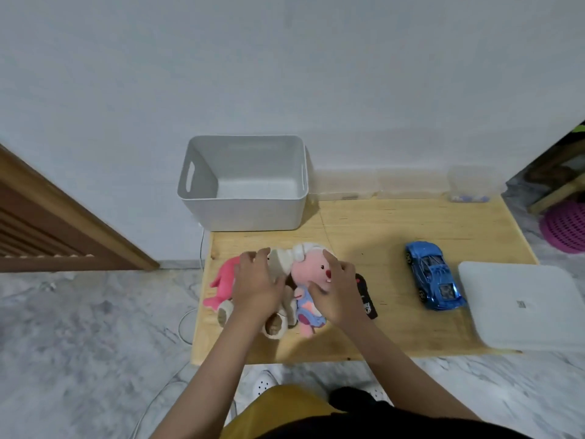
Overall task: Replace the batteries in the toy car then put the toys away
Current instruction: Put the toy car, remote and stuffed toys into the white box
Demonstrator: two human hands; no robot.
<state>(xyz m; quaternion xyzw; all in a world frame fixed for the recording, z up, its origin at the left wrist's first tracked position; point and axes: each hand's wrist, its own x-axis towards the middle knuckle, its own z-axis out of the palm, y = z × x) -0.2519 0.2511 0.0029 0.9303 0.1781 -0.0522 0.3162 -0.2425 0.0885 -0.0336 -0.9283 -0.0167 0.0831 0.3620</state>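
Observation:
A blue toy car (433, 275) sits on the low wooden table (380, 236), right of centre. On the left part of the table lies a heap of plush toys: a pink-faced doll (311, 269), a beige and brown plush (281, 261) and a pink plush (224, 280). My left hand (258, 283) rests on the beige plush with fingers spread. My right hand (335, 289) curls around the pink-faced doll from the right. A black remote control (367, 296) lies just right of that hand, partly hidden. An empty grey bin (243, 182) stands at the table's back left.
A white lid (522, 305) lies on the table's right front corner, next to the car. Clear plastic boxes (468, 185) line the wall at the back. A white cable (186, 324) trails on the marble floor to the left. A purple basket (566, 226) stands at far right.

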